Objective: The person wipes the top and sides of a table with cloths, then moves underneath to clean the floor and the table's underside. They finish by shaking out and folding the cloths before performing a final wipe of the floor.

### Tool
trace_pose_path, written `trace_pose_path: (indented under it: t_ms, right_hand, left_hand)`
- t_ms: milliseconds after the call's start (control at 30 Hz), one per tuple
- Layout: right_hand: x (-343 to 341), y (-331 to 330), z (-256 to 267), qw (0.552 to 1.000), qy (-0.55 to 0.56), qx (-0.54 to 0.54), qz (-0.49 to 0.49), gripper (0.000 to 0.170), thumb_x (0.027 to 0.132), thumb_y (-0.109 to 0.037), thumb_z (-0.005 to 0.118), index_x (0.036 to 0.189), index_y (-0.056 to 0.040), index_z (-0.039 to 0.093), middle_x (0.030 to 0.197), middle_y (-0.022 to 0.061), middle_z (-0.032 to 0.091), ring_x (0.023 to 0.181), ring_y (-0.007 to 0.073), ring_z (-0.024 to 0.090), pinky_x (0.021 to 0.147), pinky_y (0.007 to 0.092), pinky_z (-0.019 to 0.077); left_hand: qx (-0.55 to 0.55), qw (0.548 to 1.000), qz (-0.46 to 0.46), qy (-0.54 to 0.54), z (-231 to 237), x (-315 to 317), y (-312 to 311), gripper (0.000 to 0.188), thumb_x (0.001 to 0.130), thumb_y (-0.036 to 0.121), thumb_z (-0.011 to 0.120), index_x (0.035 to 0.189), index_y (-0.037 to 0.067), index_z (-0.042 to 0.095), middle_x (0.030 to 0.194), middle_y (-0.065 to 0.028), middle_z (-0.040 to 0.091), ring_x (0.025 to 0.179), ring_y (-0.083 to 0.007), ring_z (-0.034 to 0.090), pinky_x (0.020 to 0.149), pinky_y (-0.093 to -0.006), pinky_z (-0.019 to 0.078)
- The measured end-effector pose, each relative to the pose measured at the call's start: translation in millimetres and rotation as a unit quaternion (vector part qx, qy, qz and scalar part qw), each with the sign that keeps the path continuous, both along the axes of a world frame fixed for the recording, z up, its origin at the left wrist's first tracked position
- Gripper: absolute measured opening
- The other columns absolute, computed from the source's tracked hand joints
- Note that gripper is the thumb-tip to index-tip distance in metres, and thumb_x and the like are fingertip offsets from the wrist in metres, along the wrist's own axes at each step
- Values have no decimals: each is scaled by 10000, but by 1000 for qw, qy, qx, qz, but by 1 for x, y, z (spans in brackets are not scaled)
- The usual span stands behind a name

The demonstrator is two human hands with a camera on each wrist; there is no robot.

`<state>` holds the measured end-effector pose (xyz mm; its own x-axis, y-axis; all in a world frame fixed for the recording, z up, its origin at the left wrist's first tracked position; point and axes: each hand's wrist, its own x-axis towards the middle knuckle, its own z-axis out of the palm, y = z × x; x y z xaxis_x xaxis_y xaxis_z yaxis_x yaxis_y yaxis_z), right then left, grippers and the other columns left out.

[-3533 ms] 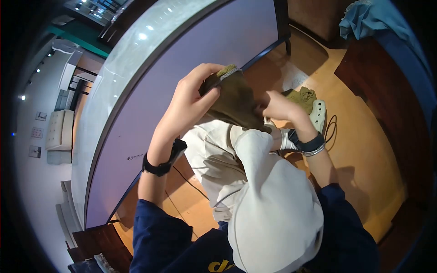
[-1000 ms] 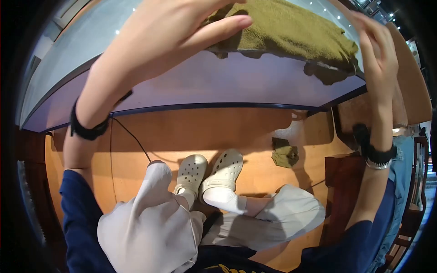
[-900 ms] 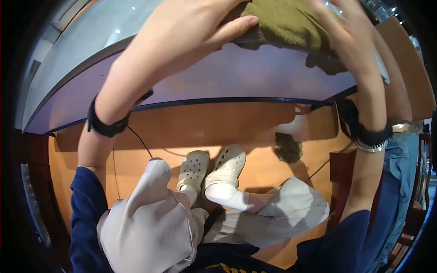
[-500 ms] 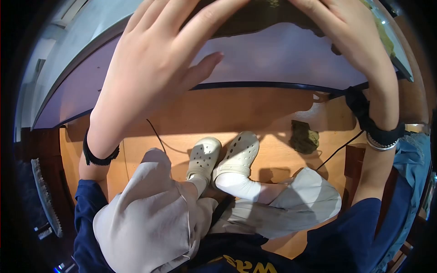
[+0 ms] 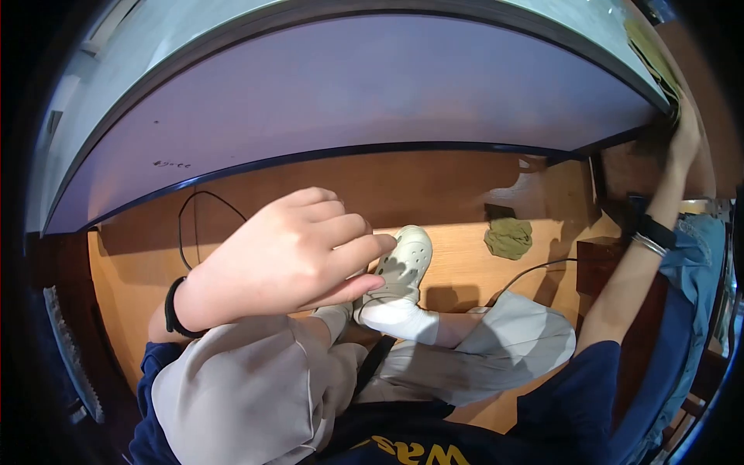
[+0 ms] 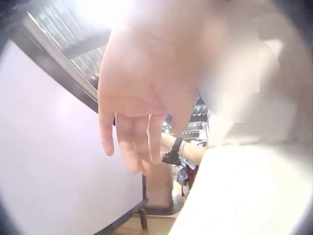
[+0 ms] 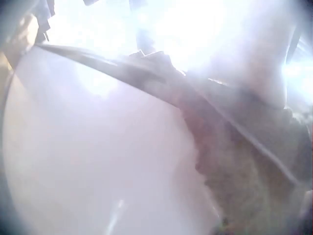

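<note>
In the head view my left hand (image 5: 291, 252) hovers over my lap with its fingers loosely bent and nothing in them. The left wrist view shows its palm side, the fingers (image 6: 128, 152) hanging relaxed. My right hand (image 5: 685, 141) reaches far out to the table's right end. It grips the edge of an olive cloth (image 5: 651, 58), which lies in layers there; the fingertips are hidden. The right wrist view, hazy with glare, shows the cloth (image 7: 239, 171) hanging beside the pale panel. A crumpled olive cloth (image 5: 508, 236) lies on the floor.
A pale table (image 5: 372, 6) with a lilac front panel (image 5: 372, 85) curves ahead of me. Below are a clog (image 5: 404, 260), my other foot and a black cable (image 5: 535, 267). Blue fabric (image 5: 694, 256) hangs on the right.
Olive cloth first held over my lap later lay across the table front; now it shows at the right end. My right hand went right with it; my left hand came down off it.
</note>
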<state>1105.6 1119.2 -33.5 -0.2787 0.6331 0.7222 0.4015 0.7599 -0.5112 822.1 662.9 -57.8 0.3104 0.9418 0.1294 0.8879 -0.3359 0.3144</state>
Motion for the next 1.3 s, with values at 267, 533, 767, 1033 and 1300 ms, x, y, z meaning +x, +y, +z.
trace_pose_path:
  t_ms: [267, 533, 767, 1033, 1300]
  right_hand:
    - [-71, -85, -34, 918, 385, -94, -31, 574, 924, -271, 276, 1379, 5, 62, 1414, 212, 137, 1276, 295, 244, 1060, 374, 196]
    - [-189, -215, -80, 949, 311, -16, -52, 517, 906, -143, 309, 1306, 129, 128, 1385, 306, 99, 1303, 367, 126, 1074, 428, 98]
    - [-237, -304, -139, 979, 80, -12, 188, 195, 879, -202, 459, 993, -44, 448, 1048, 88, 412, 962, 208, 381, 752, 324, 413]
    - [-204, -271, -172, 904, -207, 219, 304, 420, 720, -224, 554, 1137, -180, 548, 1300, 14, 422, 1208, 188, 391, 850, 359, 420]
    - [-133, -205, -252, 817, -342, 347, 308, 323, 743, -170, 528, 1061, -179, 581, 1223, -4, 477, 1122, 159, 469, 726, 311, 461]
  left_hand:
    - [22, 1000, -5, -5, -35, 15, 8, 240, 687, 133, 658, 898, 41, 593, 682, -48, 527, 631, -212, 524, 625, -322, 441]
    - [56, 996, 15, -70, -44, 23, 14, 262, 704, 108, 645, 955, 57, 590, 784, -52, 578, 670, -216, 536, 631, -328, 441]
    - [266, 941, 207, -31, -50, -6, 9, 317, 640, 4, 613, 951, 22, 554, 873, -112, 556, 772, -283, 540, 679, -354, 440]
    - [130, 944, 291, -84, -84, -13, -5, 276, 750, 106, 562, 1006, 20, 505, 918, -143, 515, 837, -325, 507, 743, -393, 411]
    - [41, 983, 168, -69, -149, -8, -12, 347, 724, 71, 594, 1067, 84, 546, 1016, -51, 553, 923, -220, 520, 794, -345, 385]
